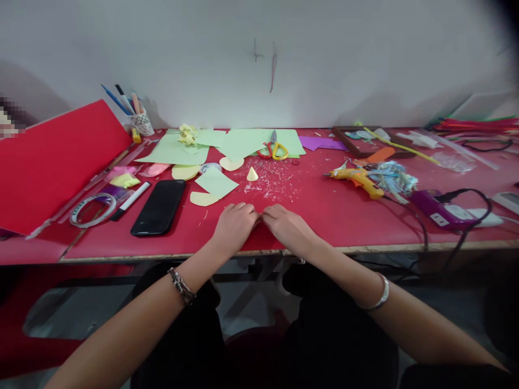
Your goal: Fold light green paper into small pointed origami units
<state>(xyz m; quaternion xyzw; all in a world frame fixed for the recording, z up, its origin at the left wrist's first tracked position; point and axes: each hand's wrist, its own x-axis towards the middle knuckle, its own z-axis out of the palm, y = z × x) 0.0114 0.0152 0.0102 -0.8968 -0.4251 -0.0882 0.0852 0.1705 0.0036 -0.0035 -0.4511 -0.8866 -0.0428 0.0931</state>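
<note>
Left hand [235, 226] curls near a pointed paper cone [252, 174].

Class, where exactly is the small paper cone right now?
In the head view, the paper cone stands upright near the middle of the red tabletop, between the scissors and the left hand.

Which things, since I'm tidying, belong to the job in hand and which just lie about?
Probably the job's: pale-yellow paper cone, cut paper pieces, scissors, perhaps hot-glue gun.

Probably just lying about: black smartphone, marker, pen cup, purple paper.
</note>
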